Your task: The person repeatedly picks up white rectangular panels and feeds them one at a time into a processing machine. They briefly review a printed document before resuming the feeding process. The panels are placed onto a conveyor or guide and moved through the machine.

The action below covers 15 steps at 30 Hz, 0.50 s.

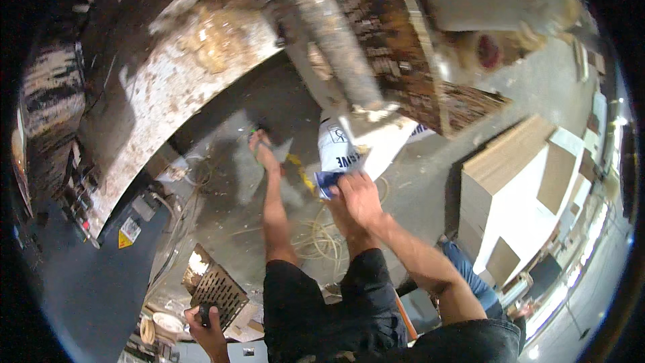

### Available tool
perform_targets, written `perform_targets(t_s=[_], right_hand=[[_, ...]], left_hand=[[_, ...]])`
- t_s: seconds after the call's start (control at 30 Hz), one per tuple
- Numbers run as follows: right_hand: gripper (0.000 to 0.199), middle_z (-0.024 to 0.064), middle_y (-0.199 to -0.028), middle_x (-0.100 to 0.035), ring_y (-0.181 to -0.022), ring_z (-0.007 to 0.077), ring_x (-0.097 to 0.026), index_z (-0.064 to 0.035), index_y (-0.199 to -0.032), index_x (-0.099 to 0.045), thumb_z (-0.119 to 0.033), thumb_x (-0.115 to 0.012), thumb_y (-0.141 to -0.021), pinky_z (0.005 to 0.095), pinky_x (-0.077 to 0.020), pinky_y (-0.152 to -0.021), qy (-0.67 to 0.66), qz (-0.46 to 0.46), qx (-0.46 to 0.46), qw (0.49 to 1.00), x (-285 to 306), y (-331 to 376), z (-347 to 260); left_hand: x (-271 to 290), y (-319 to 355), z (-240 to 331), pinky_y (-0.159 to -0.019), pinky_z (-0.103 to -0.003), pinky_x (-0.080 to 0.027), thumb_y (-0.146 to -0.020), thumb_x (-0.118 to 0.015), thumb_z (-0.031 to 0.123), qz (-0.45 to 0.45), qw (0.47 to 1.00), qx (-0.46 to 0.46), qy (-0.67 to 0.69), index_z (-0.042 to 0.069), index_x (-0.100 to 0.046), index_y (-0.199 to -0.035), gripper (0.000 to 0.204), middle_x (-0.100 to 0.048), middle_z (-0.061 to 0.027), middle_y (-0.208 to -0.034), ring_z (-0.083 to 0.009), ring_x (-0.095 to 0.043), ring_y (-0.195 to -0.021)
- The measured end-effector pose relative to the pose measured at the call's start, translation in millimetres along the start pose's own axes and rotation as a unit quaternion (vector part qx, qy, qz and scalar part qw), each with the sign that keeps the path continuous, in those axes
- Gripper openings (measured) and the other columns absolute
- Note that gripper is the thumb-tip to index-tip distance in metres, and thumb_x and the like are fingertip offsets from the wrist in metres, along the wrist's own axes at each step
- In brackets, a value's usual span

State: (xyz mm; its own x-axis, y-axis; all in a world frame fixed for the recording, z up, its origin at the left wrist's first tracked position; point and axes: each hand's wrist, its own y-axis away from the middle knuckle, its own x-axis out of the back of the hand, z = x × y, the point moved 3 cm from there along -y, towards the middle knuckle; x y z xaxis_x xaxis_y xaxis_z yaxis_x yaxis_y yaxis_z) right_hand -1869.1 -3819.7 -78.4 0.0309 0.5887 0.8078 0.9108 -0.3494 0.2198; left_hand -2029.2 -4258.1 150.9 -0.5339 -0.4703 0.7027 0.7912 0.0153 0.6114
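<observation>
The right hand [359,196] reaches forward and down over the person's bare legs, and its grip is closed on a small blue crumpled piece of packaging [329,181] pinched at the fingertips. Just beyond that grip, touching the blue piece or nearly so, hangs a white plastic bag with dark printing [342,144], its top caught under the edge of a worn, paint-flecked wooden board [403,40] — the board tilts across the upper part of the view. Below the grip, on the grey concrete floor [430,181], lies a loose coil of pale yellow cable [322,238], with a short yellow-and-black strip [301,171] to the left of the grip.

The left hand [205,326] sits low at the lower edge, well apart from the right one. Its grip is clamped on a small dark handle-like object [203,314], just beside a brown perforated metal grille [216,289] that leans upward from it; I cannot tell whether the two are joined.

A bare foot in a green sandal [261,146] rests on the floor to the left of the right-hand grip. Far to the right stand pale wooden cabinet boxes [510,188].
</observation>
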Motion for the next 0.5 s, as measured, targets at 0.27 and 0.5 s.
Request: perform_targets(t_s=[0.27,0.5], right_hand=[[0.039,0.0225,-0.098,-0.070,-0.097,0.0412,-0.068,-0.0022,-0.106,-0.065,-0.039,-0.056,-0.104,0.0492,-0.0554,-0.088,0.002,-0.207,-0.169,0.964,58,11,62],[0.031,0.0078,-0.136,-0.071,-0.126,0.0265,-0.067,-0.0209,-0.120,-0.079,-0.032,-0.061,-0.098,0.0450,-0.0526,-0.100,0.339,-0.443,-0.127,0.820,41,-101,192]], left_hand=[[-7,-5,38,-0.079,-0.032,-0.043,-0.101,-0.069,0.020,0.005,0.994,-0.085,-0.073,0.001,-0.050,-0.111,0.029,-0.051,-0.0053,-0.094,-0.0162,-0.046,-0.084],[10,-34,20,-0.080,-0.030,-0.046,-0.102,-0.069,0.015,-0.018,0.992,-0.122,-0.018,0.000,-0.051,-0.117,0.028,-0.056,-0.0056,-0.098,-0.0155,-0.053,-0.089]])
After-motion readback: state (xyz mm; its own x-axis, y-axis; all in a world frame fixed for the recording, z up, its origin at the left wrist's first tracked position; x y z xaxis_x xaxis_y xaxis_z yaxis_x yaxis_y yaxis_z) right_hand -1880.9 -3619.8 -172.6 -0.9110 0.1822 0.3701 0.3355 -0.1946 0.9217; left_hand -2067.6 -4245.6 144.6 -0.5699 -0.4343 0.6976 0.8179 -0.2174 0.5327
